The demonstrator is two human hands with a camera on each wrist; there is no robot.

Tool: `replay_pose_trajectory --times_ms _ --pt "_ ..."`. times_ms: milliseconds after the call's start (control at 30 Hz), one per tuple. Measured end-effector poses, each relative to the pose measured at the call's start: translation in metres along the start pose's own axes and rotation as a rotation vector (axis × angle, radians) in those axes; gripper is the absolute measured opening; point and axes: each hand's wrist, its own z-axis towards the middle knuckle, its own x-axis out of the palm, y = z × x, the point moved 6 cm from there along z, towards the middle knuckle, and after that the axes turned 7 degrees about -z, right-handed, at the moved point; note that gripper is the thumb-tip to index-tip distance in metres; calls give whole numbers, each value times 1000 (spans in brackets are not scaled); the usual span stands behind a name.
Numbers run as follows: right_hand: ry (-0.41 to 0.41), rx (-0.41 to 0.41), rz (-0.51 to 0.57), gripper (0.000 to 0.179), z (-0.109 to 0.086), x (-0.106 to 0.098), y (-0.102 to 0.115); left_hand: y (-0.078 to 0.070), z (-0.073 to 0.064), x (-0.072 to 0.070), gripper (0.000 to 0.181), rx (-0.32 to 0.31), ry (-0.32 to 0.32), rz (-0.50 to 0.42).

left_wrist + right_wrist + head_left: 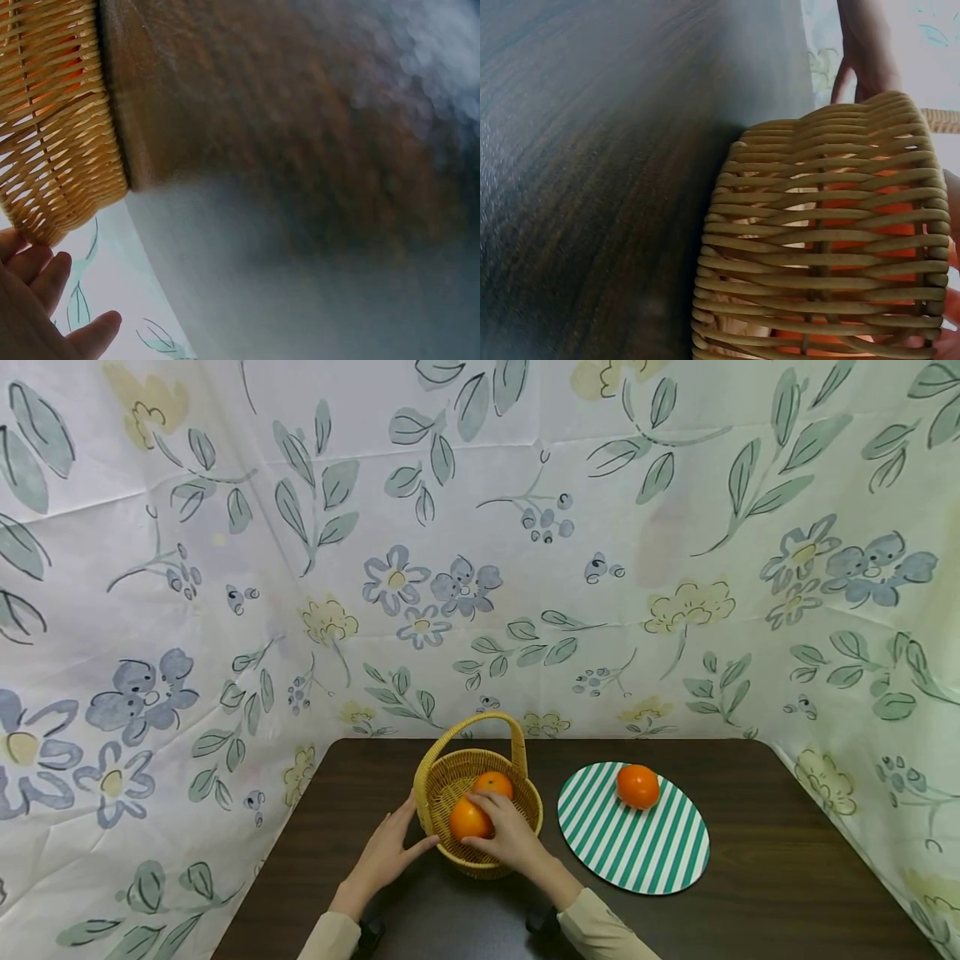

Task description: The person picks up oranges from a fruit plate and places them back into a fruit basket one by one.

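Observation:
A yellow wicker basket [536, 810] with an arched handle stands on the table and holds two oranges. My right hand [513, 837] reaches over its near right rim and grips the nearer orange [467, 820] between thumb and fingers. Behind it in the basket lies the other orange [492, 783], partly covered by that hand. At the basket's left side, my left hand [386, 856] touches the rim with its fingers, the thumb spread apart. In the left wrist view, the fingertips [56, 270] meet the woven edge. Orange colour shows through the weave [825, 195] in the right wrist view.
Right of the basket lies an oval green-and-white striped mat [630, 860], with a third orange [638, 787] near its far edge. The dark wooden table [772, 860] is bordered by a floral cloth [525, 685] behind and at the sides.

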Motion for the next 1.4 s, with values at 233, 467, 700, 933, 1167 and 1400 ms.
replay_pose_trajectory --times_ms 233,467,700,933,1167,1400 --pt "1 -11 -14 65 0 5 1 0 0 1 85 4 0 -8" --pt "18 -25 -66 64 0 10 3 0 0 -1 86 -7 6 1" --pt "66 8 -75 65 0 15 1 1 1 -1 84 -9 14 0" --pt "84 11 -95 65 0 14 1 0 1 0 85 -9 8 -16" --pt "81 -2 -95 65 -1 15 2 2 1 1 84 -9 3 -15" --pt "80 2 -88 64 -2 12 1 6 1 4 85 -31 14 -22"
